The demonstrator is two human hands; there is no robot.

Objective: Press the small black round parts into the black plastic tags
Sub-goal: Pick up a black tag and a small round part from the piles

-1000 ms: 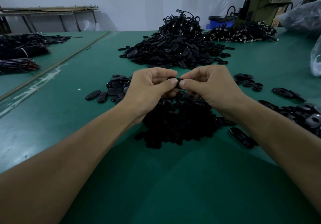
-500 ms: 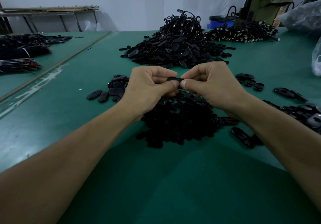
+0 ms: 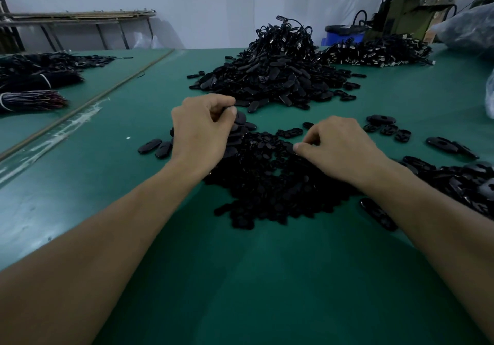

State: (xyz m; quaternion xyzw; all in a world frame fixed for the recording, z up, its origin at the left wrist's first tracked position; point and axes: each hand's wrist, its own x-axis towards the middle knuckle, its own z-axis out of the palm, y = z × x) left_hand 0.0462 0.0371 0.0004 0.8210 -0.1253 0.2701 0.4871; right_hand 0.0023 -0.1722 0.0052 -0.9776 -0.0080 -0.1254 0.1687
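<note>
green mat [image 3: 267,277]: covers the table; every piece on it is black, so a wrong pick is easy in this dim light.
left hand [image 3: 203,128]: curled, fingertips pinching an oval tag [image 3: 239,118] just above the small group of tags by its knuckles; a loose pinch could let it fall back among them.
right hand [image 3: 339,149]: thumb and forefinger pressed together at the edge of the heap of round parts [image 3: 267,184], probably on one part, though black on black hides it.
risk at the pick: two parts could lift at once, or none.
risk at the press: a part set crooked may not seat in the tag.
big pile [image 3: 275,74]: well behind both hands.
</note>
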